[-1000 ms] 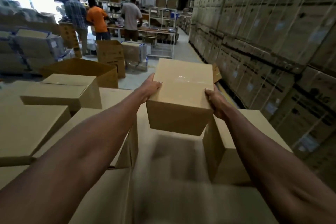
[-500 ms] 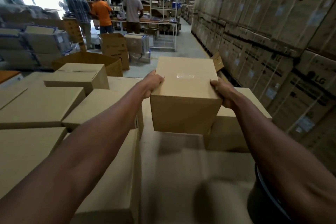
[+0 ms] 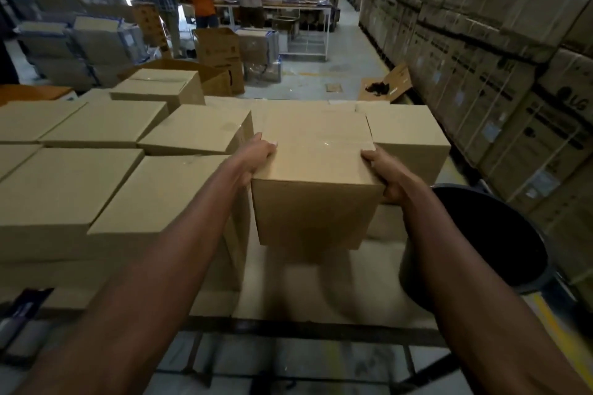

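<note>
Lowered since before toward the gap between stacked tan cartons (image 3: 192, 128), the plain brown taped cardboard box (image 3: 314, 170) hangs mid-air; left hand (image 3: 256, 157) and right hand (image 3: 385, 175) clasp opposite upper edges; stiff, probably light.

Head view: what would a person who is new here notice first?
First the plain cardboard box in the middle, held at its near top corners by the left hand and the right hand. Many closed boxes of the same kind fill the left side, and a tall wall of stacked cartons runs along the right. A black bin stands beside the right arm.
</note>
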`<state>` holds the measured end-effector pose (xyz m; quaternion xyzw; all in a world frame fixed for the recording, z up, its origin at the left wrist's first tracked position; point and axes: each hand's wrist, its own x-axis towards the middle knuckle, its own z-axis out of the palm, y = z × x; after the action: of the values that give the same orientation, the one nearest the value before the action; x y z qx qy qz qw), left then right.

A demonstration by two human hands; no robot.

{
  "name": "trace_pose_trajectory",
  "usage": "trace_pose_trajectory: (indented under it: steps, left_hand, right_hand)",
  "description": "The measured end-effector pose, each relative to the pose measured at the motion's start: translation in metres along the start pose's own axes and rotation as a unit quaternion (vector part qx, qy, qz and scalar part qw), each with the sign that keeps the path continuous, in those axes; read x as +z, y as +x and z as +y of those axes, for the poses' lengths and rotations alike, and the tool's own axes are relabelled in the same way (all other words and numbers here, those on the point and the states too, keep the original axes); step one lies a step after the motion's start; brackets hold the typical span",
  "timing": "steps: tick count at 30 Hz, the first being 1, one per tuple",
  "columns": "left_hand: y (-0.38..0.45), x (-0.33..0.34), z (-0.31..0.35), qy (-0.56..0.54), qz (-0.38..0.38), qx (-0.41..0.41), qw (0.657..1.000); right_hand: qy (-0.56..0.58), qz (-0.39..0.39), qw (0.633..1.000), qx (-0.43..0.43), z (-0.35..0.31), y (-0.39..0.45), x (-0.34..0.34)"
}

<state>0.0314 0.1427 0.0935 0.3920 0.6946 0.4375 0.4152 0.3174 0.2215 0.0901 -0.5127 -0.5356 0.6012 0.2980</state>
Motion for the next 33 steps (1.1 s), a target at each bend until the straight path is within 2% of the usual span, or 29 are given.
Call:
trace_pose_trajectory:
  steps: [6, 15, 18, 21, 24, 29, 33]
  left_hand:
    - [-0.07, 0.018, -0.06, -0.031, -0.007, 0.005, 0.999]
    - [-0.096, 0.038, -0.119, -0.052, -0.026, -0.011, 0.998]
    - [-0.094, 0.036, -0.129, -0.093, -0.039, -0.006, 0.995]
    - [-0.107, 0.032, -0.152, -0.158, -0.056, 0.022, 0.986]
    - [-0.135, 0.033, -0.18, -0.145, -0.053, 0.043, 0.987]
    - [-0.139, 0.04, -0.22, -0.079, -0.1, 0.04, 0.991]
    - [-0.132, 0.056, -0.231, -0.072, -0.069, 0.012, 0.995]
  right_hand:
    - [0.013, -0.015, 1.0, 0.006, 0.06, -0.05, -0.002]
    - [0.018, 0.002, 1.0, -0.001, 0.105, -0.087, 0.002]
    - [0.074, 0.012, 0.997, -0.027, 0.117, -0.09, 0.001]
    - [0.193, 0.045, 0.978, -0.067, 0.146, -0.102, -0.001]
    - [0.272, 0.085, 0.955, -0.08, 0.195, -0.12, 0.007]
    - [0.151, 0.12, 0.979, -0.072, 0.24, -0.143, 0.033]
    - [0.105, 0.152, 0.981, -0.059, 0.243, -0.143, 0.042]
